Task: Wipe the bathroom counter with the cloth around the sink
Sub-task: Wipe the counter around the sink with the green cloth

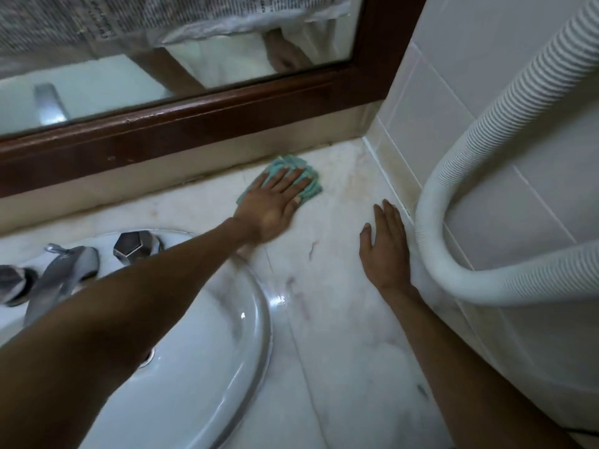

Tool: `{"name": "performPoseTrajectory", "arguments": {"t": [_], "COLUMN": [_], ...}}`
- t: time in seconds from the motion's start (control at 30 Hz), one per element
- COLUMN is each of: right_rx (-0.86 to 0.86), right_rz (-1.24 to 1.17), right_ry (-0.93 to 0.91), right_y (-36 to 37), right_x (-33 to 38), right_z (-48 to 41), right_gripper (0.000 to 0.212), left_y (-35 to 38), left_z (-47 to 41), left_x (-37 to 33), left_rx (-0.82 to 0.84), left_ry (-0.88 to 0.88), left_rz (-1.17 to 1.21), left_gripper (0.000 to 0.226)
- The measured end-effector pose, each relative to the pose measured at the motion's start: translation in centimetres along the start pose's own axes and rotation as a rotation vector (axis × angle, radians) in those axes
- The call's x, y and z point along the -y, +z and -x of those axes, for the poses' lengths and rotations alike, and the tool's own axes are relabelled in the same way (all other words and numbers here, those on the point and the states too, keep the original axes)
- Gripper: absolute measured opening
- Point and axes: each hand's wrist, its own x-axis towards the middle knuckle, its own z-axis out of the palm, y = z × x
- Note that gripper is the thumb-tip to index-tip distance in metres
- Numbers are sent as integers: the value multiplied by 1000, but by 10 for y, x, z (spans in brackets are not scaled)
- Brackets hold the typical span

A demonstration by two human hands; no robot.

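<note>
A teal cloth (309, 176) lies bunched on the pale marble counter (337, 319) near the back wall, to the right of the white sink (207, 358). My left hand (275, 202) presses flat on the cloth, fingers spread over it, the arm reaching across the sink's rim. My right hand (385, 247) rests flat and bare on the counter by the right wall, fingers together, holding nothing.
A chrome faucet (61, 277) with a faceted handle (134, 246) stands at the sink's back edge. A dark wooden mirror frame (201, 124) runs along the back. A white corrugated hose (453, 238) loops down the tiled right wall (431, 124), close to my right hand.
</note>
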Motion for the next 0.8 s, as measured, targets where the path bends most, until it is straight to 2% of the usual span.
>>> {"name": "performPoseTrajectory", "arguments": {"t": [0.1,0.17,0.23,0.43,0.6,0.67,0.77,0.8], "right_rx": [103,138,150,199,254,272,301,299], "right_rz": [18,17,-11,-46,-50,-57,-57,-50], "right_ry": [-47,-52,-66,-65,-144,-162,-153,-156], "right_y": [-13,-26,-39,-65,-87,-95,-105,-108], "right_x": [-11,-23,-33,-53,-61,-68,-83,-88], "right_z": [7,17,31,65,99,117,146,155], "right_gripper": [45,44,42,40,38,38,41,42], "left_y": [-3,1,10,30,26,26,28,29], "left_z": [-19,-22,-4,133,165,155,138,136], "left_x": [-18,-54,-91,-163,-166,-179,-224,-242], "left_rx": [-29,-45,-29,1,20,-15,-81,-91], "left_ry": [-282,-395,-357,-39,-4,-164,-567,-611], "left_rz": [84,149,184,77,34,58,217,263], "left_gripper": [56,57,57,54,55,55,56,57]}}
